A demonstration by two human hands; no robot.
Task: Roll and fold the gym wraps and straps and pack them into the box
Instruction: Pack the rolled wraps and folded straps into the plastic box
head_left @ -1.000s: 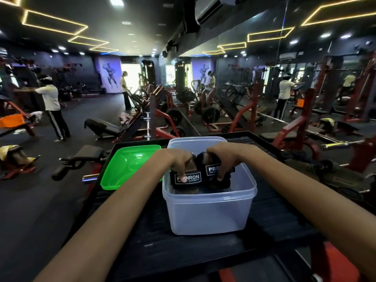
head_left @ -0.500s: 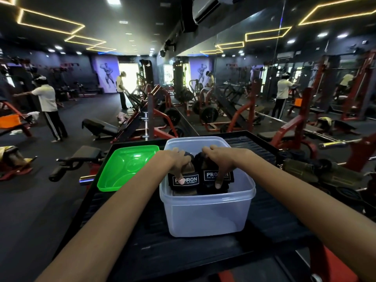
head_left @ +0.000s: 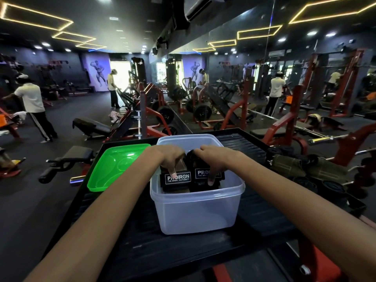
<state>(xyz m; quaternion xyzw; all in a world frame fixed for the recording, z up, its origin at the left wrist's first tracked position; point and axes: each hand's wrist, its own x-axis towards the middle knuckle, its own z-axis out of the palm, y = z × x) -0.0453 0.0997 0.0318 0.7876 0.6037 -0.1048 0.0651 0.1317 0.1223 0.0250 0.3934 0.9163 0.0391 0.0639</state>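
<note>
While each hand is pinching a rolled wrap, left hand [head_left: 169, 159] and right hand [head_left: 213, 159] are best pressing both evenly down into the box [head_left: 195, 212] at frame centre.

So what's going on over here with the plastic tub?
A person is packing gym wraps away. The left hand grips one black rolled wrap and the right hand grips a second one, setting them side by side in the clear box. Its green lid lies beside it, and more rolled wraps wait on the right.
</note>
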